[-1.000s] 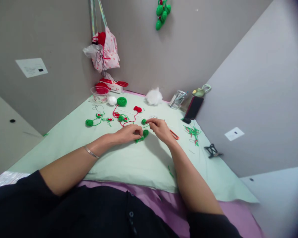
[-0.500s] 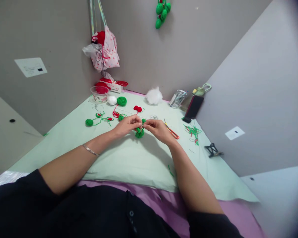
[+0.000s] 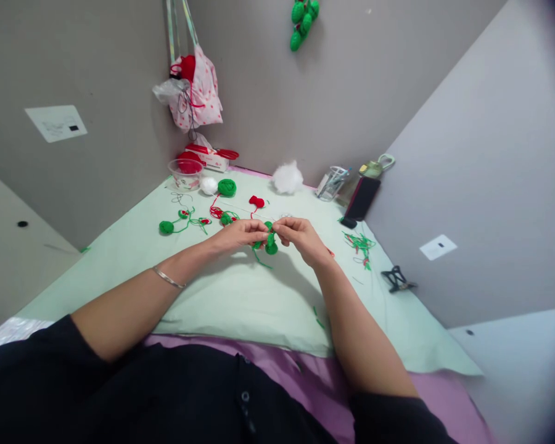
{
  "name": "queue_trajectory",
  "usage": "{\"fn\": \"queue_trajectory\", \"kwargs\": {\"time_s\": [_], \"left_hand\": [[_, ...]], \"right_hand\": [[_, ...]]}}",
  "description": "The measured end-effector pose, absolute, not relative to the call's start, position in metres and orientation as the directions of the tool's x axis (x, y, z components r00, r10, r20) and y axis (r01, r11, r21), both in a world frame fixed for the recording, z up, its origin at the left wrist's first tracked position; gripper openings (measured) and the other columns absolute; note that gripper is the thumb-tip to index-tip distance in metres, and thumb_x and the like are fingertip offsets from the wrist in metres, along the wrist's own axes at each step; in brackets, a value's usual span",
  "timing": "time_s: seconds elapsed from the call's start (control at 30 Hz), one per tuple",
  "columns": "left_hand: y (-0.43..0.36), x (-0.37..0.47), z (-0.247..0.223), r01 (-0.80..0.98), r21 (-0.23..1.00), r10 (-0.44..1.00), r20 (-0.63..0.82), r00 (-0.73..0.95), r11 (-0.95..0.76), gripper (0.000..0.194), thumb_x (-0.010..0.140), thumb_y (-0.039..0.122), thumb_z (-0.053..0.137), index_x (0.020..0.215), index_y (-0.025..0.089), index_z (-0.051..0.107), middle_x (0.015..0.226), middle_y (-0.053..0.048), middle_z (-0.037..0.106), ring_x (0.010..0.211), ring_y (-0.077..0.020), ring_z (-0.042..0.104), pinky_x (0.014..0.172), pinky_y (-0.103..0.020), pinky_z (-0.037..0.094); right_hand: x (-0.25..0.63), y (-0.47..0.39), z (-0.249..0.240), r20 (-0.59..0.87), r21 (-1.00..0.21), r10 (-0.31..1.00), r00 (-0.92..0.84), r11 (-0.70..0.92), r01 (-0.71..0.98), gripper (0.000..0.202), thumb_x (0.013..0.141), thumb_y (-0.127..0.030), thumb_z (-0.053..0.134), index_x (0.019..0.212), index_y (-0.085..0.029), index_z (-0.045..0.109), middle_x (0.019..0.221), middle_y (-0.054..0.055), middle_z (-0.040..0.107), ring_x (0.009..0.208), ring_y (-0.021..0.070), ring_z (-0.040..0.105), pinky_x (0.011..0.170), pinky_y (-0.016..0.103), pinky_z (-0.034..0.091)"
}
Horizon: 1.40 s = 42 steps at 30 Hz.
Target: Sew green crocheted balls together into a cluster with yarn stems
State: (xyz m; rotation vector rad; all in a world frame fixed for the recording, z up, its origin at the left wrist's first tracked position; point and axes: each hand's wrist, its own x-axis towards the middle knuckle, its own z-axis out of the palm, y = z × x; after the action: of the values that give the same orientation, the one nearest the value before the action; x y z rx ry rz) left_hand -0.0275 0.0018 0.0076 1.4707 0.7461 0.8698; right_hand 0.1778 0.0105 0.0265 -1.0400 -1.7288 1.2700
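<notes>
A black garment (image 3: pixel 166 394) is worn — short-sleeved, buttoned down the front; a thin silver-coloured bracelet (image 3: pixel 169 278) is worn on the left forearm.

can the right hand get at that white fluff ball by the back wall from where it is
Probably yes: the right hand sits in front of the white fluff, with nothing tall between, though its fingers are busy at the green yarn piece
</notes>
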Motion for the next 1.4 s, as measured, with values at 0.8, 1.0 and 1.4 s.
{"fn": "queue_trajectory", "kwargs": {"time_s": [0.8, 1.0, 1.4], "left_hand": [[0.007, -0.034, 0.005, -0.111, 0.994, 0.858, 0.078, 0.508, -0.025, 0.039, 0.078, 0.044, 0.079, 0.107, 0.018, 0.079, 0.107, -0.011, 0.076, 0.1, -0.0211, 0.066, 0.095, -0.036, 0.047], [0.003, -0.031, 0.011, -0.057, 0.998, 0.891, 0.061, 0.45, -0.04, 0.04, 0.076, 0.038, 0.08, 0.11, 0.018, 0.078, 0.108, -0.009, 0.075, 0.097, -0.0207, 0.065, 0.089, -0.034, 0.047], [0.007, -0.03, 0.0, -0.062, 0.995, 0.92, 0.093, 0.38, -0.075, 0.044, 0.069, 0.039, 0.084, 0.107, 0.017, 0.078, 0.109, -0.009, 0.075, 0.091, -0.0197, 0.066, 0.086, -0.033, 0.049]], "right_hand": [[0.177, 0.012, 0.027, 0.131, -0.975, 0.924, -0.359, 0.186, 0.125, 0.03, 0.08, -0.045, 0.07, 0.081, -0.015, 0.069, 0.062, -0.003, 0.054, 0.056, 0.0088, 0.043, 0.059, 0.027, 0.034], [0.179, 0.017, 0.023, 0.198, -0.971, 0.957, -0.211, 0.221, 0.093, 0.054, 0.082, -0.04, 0.062, 0.13, -0.017, 0.056, 0.069, -0.004, 0.061, 0.057, 0.0113, 0.047, 0.061, 0.028, 0.039], [0.176, 0.016, 0.028, 0.258, -0.959, 0.957, -0.13, 0.27, 0.086, 0.026, 0.069, -0.04, 0.078, 0.083, -0.019, 0.071, 0.079, 0.001, 0.068, 0.068, 0.012, 0.052, 0.067, 0.029, 0.045]]}}
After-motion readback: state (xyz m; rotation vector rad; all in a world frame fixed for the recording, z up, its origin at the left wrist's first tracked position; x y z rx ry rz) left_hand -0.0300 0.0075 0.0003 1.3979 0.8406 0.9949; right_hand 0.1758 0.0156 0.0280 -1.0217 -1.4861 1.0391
